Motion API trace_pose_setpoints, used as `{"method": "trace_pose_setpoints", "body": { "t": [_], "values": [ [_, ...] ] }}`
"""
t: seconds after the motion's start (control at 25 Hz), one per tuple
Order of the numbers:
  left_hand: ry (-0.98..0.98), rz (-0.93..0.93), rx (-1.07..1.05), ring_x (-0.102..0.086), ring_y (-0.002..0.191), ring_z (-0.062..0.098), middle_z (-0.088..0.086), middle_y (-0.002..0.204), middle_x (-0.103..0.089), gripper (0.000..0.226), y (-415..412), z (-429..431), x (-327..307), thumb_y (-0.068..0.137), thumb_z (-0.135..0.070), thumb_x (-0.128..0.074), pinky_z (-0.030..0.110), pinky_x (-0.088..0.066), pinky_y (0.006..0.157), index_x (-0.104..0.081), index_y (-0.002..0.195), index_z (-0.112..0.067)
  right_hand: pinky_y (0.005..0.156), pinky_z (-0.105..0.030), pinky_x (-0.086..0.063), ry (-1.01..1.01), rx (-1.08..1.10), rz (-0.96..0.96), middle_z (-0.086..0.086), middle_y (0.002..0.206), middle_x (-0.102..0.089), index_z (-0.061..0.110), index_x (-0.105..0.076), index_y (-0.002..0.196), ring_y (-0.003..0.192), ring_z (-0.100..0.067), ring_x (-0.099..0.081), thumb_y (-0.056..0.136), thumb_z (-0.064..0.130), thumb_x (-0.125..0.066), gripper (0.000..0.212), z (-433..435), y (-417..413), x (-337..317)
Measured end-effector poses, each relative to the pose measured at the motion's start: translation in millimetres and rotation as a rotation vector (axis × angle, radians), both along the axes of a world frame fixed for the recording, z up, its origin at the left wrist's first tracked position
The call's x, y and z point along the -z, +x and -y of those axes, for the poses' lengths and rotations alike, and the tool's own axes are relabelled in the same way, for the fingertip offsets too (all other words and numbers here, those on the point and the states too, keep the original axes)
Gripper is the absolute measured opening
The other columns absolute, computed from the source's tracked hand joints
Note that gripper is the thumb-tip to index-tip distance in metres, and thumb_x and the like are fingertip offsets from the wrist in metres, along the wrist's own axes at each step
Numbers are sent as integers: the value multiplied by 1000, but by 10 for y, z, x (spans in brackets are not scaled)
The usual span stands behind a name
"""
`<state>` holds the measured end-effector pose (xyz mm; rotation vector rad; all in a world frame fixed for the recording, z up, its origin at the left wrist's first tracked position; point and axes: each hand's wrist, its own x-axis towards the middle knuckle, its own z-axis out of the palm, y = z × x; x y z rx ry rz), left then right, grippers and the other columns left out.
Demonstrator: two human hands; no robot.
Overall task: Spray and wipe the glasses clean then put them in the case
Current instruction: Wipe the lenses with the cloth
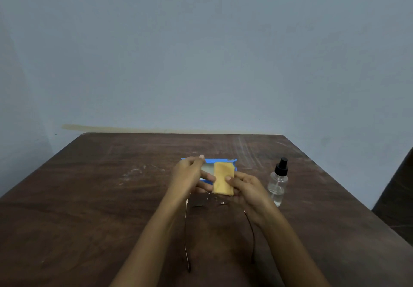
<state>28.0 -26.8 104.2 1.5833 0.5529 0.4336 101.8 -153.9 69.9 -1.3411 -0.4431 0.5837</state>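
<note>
I had the thin wire-framed glasses (209, 199) held low over the brown wooden desk (89, 197), left hand (190, 176) pinching the frame, right hand (245, 188) pressing the folded yellow cloth (223, 181) on a lens. Risk as I judged it: too much pressure could bend the frame, or an elbow could knock the clear spray bottle (278, 184). Blue case (220, 161) sat open behind; bare grey-blue wall.

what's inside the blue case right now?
The open case shows a pale lining and nothing else. The yellow cloth and both hands cover its middle and front. The glasses lie outside, on the table.
</note>
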Motion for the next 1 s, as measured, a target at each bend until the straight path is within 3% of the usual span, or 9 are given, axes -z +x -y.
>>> {"method": "trace_pose_setpoints", "body": {
  "t": [0.08, 0.2, 0.28, 0.4, 0.56, 0.64, 0.72, 0.84, 1.0],
  "values": [
    [148, -33, -78, -56, 45, 14, 4, 71, -62, 13, 12, -58, 120, 89, -16, -50, 23, -50, 50, -58, 97, -10, 63, -33, -59, 59, 11, -244, -15, 84, -69, -1, -60, 96, 72, -23, -69, 92, 5, -48, 15, 26, -17, -29],
    [-23, -98, 68, -56, 59, 13, 4, 79, -58, 11, -29, 11, 276, 85, -23, -60, 24, -52, 49, -55, 87, -13, 66, -36, -57, 90, 45, -327, -18, 95, -67, -1, -56, 104, 81, -25, -65, 91, 11, -50, 19, 26, -18, -47],
    [-119, -88, 143, -59, 63, 11, 2, 80, -61, 20, -46, 86, 339, 81, -27, -66, 19, -52, 47, -54, 89, -12, 71, -32, -53, 95, 64, -323, -16, 98, -66, 0, -56, 108, 82, -22, -64, 90, 13, -52, 22, 10, -26, -49],
    [-78, -19, 126, -56, 61, 8, 0, 71, -57, 15, -52, 121, 387, 78, -17, -69, 17, -48, 48, -56, 85, -11, 71, -30, -52, 132, 69, -323, -13, 88, -67, 0, -60, 98, 78, -20, -64, 89, 11, -54, 16, -15, -33, -38],
    [-25, 106, 76, -51, 65, 18, 1, 68, -48, 15, -74, 86, 342, 78, -6, -66, 28, -45, 60, -55, 71, -14, 73, -29, -55, 214, -5, -281, -7, 79, -71, 7, -61, 83, 73, -15, -68, 78, 11, -62, 6, 58, 32, -41],
    [-62, 155, 73, -50, 62, 17, 3, 69, -49, 16, -73, 68, 306, 79, -3, -64, 30, -46, 58, -55, 72, -13, 67, -29, -57, 234, -46, -265, -9, 84, -66, 11, -56, 80, 71, -16, -66, 66, 12, -68, 18, 106, 67, -46],
    [-102, 179, 101, -54, 54, 9, 3, 67, -54, 12, -65, 68, 268, 81, -4, -63, 24, -49, 49, -55, 75, -11, 64, -31, -58, 182, -77, -207, -11, 89, -62, 10, -56, 92, 71, -17, -66, 60, 12, -71, 36, 137, 78, -36],
    [-71, 188, 165, -58, 47, 0, -2, 61, -59, 7, -53, 66, 248, 81, -11, -65, 16, -50, 44, -60, 76, -12, 72, -37, -54, 37, -145, -81, -11, 93, -64, 7, -60, 107, 80, -19, -65, 58, 16, -74, 52, 140, 67, -14],
    [-18, 203, 209, -55, 51, 1, -12, 50, -59, 11, -29, 47, 282, 80, -18, -66, 15, -46, 48, -65, 69, -18, 69, -32, -50, -22, -172, 15, -11, 84, -66, 6, -67, 89, 75, -18, -62, 65, 18, -69, 27, 148, 34, -5]
  ]
}}
